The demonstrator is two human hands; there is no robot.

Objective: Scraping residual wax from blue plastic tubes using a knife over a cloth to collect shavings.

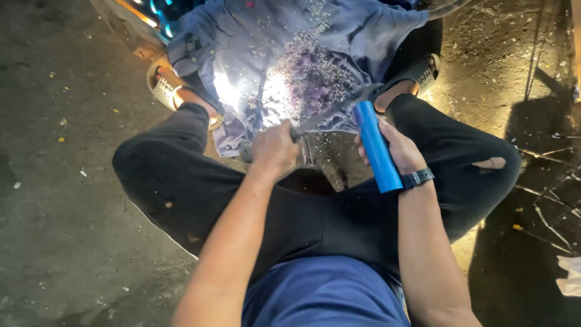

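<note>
Centre frame: right hand [404, 154] closed round a blue handle [377, 147], its tool head blurred; left hand [273, 147] gripping a thin metal piece [315, 121] over the chip-strewn cloth [284, 66]. Keep the piece steady and strokes short.

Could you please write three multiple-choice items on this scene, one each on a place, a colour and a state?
1. Where does the cloth lie?
A. On the ground between the person's feet
B. Over the right forearm
C. Folded on a shelf

2. What colour is the handle held by the right hand?
A. Red
B. Blue
C. Yellow

3. How is the left hand?
A. Open and flat on the ground
B. Closed around a thin metal piece
C. Resting on the knee

Answers: 1 A, the cloth is spread ahead of the knees between the sandals, strewn with shavings; 2 B, the handle is bright blue; 3 B, the fingers are curled shut on the metal piece.
</note>
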